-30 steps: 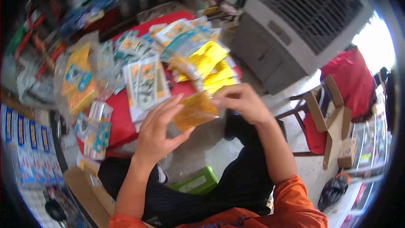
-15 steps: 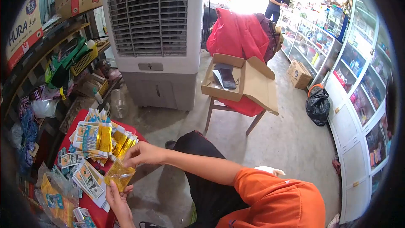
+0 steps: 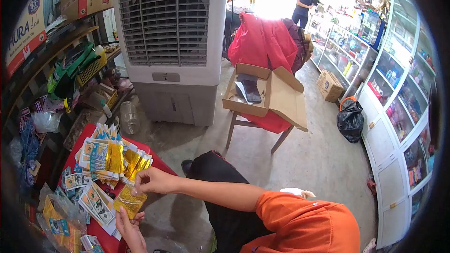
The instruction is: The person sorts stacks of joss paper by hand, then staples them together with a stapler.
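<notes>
A gold foil-like packet (image 3: pixel 129 200), wrapped in clear plastic, is held between both hands above the red stool's edge. My left hand (image 3: pixel 130 229) grips its lower edge from below, thumb against the front. With fingertips pinched together, my right hand (image 3: pixel 153 181) holds its upper right corner, where the plastic glints. Just behind lies a heap of bundled paper notes with gold strips (image 3: pixel 110 155). Beside the packet, dollar-like notes (image 3: pixel 97 202) on white paper lie on the red surface (image 3: pixel 99 230).
A plastic bag with gold sheets (image 3: pixel 61 225) lies at the lower left. Farther off stand an air cooler (image 3: pixel 173 98) and a chair bearing an open cardboard box (image 3: pixel 246 107). Glass cabinets (image 3: pixel 393 112) line the right side. Another person (image 3: pixel 303 4) stands at the back.
The packet and both hands have shifted slightly left and down in view. The grip stays the same. The person at the back has turned and moved a little.
</notes>
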Available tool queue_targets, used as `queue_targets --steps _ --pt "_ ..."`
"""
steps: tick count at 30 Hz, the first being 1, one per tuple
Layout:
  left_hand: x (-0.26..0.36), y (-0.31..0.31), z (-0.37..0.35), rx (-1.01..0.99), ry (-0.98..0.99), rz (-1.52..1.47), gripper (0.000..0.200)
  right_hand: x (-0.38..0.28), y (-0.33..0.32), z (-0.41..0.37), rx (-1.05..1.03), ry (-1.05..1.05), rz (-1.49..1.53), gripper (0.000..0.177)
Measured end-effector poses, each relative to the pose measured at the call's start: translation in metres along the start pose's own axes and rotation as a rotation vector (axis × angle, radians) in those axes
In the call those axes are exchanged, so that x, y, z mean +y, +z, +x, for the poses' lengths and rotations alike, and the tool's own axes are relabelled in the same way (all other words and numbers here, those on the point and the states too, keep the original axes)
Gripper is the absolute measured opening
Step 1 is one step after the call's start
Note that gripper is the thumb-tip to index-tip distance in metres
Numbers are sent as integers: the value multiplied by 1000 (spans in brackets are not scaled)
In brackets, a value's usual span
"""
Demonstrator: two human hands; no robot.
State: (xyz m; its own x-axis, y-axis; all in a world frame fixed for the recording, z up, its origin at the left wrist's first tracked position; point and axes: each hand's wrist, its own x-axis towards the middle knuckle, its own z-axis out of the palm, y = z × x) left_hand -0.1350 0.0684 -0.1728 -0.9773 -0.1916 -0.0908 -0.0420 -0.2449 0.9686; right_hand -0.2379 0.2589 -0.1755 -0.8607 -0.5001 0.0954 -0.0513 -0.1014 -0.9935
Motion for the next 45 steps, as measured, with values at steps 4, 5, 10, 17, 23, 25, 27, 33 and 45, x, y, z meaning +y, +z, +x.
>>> queue_targets --steps 4,5,10,17,23,25,27,33,45 --pt "0 -4 0 24 -38 -52 45 -3 -3 0 -34 -19 11 20" --pt "0 -4 1 44 -49 -65 45 -4 -4 0 -30 -35 -25 20" --pt "0 -10 3 6 -42 -34 45 -6 -8 -3 -14 -11 -91 22" --pt "0 -10 3 12 23 25 43 -3 -8 -1 7 -59 -173 31" --pt "8 -9 -3 29 -7 14 44 -18 -4 -7 -21 -19 -144 31" --pt "11 -7 -4 55 -27 17 44 -20 -2 -5 -15 1 -113 31" --pt "20 2 -6 74 -41 16 44 -19 -1 -5 -8 7 -80 28" --pt "22 -6 -3 -24 -29 -50 41 -26 1 -4 -1 -27 -89 25" --pt "19 -7 -1 42 3 -36 36 -27 2 -7 80 -112 -316 36"
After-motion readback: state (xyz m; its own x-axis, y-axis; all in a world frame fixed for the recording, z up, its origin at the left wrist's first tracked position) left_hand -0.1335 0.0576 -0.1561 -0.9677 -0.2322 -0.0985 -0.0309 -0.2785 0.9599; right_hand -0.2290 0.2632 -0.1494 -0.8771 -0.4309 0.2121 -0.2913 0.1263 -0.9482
